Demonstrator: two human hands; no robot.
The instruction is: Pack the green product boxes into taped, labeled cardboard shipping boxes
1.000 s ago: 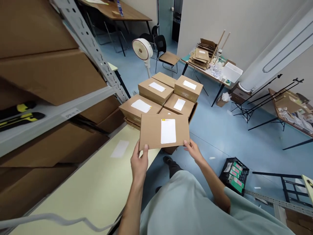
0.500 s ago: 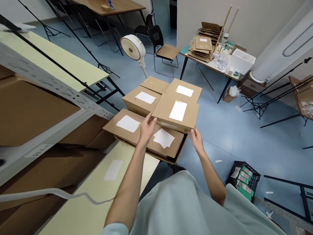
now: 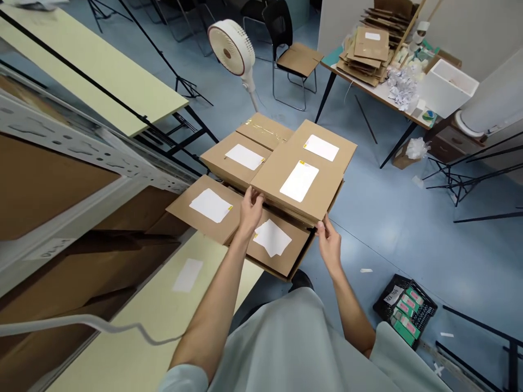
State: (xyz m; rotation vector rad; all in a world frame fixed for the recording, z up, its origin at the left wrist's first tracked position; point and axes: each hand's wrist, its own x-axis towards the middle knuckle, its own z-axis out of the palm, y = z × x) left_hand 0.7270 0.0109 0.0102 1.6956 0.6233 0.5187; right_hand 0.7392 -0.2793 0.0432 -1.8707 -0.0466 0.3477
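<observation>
My left hand [image 3: 251,211] grips the near left corner of a flat cardboard box [image 3: 267,179] that bears a white label. At the near right corner, my right hand [image 3: 328,237] pinches the same box's edge. Another labelled part of cardboard [image 3: 341,142] lies right behind it. To the left are a labelled box [image 3: 220,153] and one with shiny tape [image 3: 265,130]. Nearer to me, a flat cardboard piece [image 3: 188,202] carries white paper, and a box [image 3: 281,264] with several overlapping white sheets [image 3: 272,238] lies beneath my arms.
A pale yellow table [image 3: 155,316] with a grey cable [image 3: 106,325] runs along the left, beside a metal shelf [image 3: 81,149] of cardboard. A fan [image 3: 232,48] stands behind the boxes. On the floor at right sits a black crate [image 3: 427,307].
The view has shifted. The held box has come down slightly toward me and to the right, and the flat piece at left now sits more askew. Both hands still grip the box.
</observation>
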